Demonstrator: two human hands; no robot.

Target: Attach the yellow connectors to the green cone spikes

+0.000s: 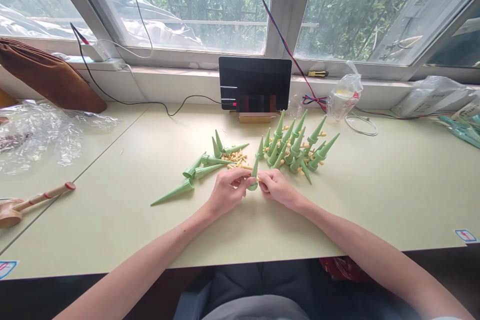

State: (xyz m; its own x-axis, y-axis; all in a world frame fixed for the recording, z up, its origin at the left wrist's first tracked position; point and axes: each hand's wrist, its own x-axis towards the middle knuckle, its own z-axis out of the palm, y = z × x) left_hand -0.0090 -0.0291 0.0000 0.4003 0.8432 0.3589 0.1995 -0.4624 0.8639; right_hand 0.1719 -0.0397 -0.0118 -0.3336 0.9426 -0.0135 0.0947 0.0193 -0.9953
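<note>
My left hand (231,189) is closed around a green plastic watering spike (255,170), its tip pointing up. On the spike's right side, my right hand (276,187) is closed in a pinch at the collar, apparently on a small yellow valve that the fingers mostly hide. A heap of loose yellow valves (237,156) lies just beyond my left hand. Several green spikes (176,192) without visible valves lie or stand to the left. Behind my right hand stands a cluster of green spikes (296,145), many with yellow valves sticking out of their sides.
A tablet (255,77) leans at the window ledge on a cardboard stand (257,119). Clear plastic wrap (48,130) and a wooden toy (41,199) lie left. A bagged cup (344,95), a coiled white cable (360,126) and a yellow cutter (318,74) are back right.
</note>
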